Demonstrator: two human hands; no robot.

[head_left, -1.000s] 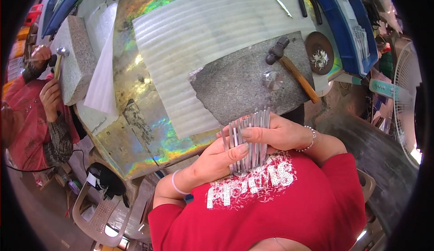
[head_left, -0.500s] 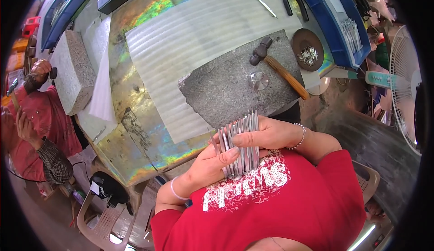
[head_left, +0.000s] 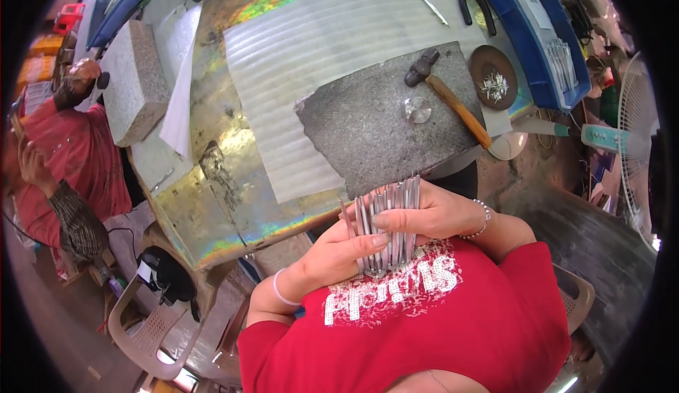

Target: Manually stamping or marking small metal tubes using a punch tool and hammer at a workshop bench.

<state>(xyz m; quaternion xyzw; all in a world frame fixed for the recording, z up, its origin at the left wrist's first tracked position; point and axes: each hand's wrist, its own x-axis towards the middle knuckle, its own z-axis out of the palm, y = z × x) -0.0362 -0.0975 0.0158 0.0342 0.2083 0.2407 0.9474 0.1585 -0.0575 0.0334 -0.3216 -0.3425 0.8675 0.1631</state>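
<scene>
Close to my chest, a bundle of slim silver metal rods [head_left: 397,244], several with pointed tips, stands roughly upright between my two hands. My left hand [head_left: 331,255] is closed around the bundle's left side, its thumb laid across the lower part. From the other side my right hand [head_left: 442,212] grips the same bundle, with its thumb pressed across the rods higher up. Some fingers are hidden behind the rods. Just beyond the hands lies a rough grey stone slab [head_left: 361,131]. On it rest a wooden-handled hammer [head_left: 460,111] and a small shiny round disc [head_left: 417,109].
A brown round dish [head_left: 486,58] of metal slivers sits beside the slab. White foam sheet [head_left: 276,74] covers the table; black-handled pliers [head_left: 475,4] and a blue tray [head_left: 520,39] lie at right. A stone block [head_left: 134,85] and a co-worker [head_left: 78,159] are left, a fan [head_left: 635,145] right.
The view has shifted slightly, so the table and its things sit further right. Both hands keep their grip on the rods. The co-worker's raised hands have moved a little.
</scene>
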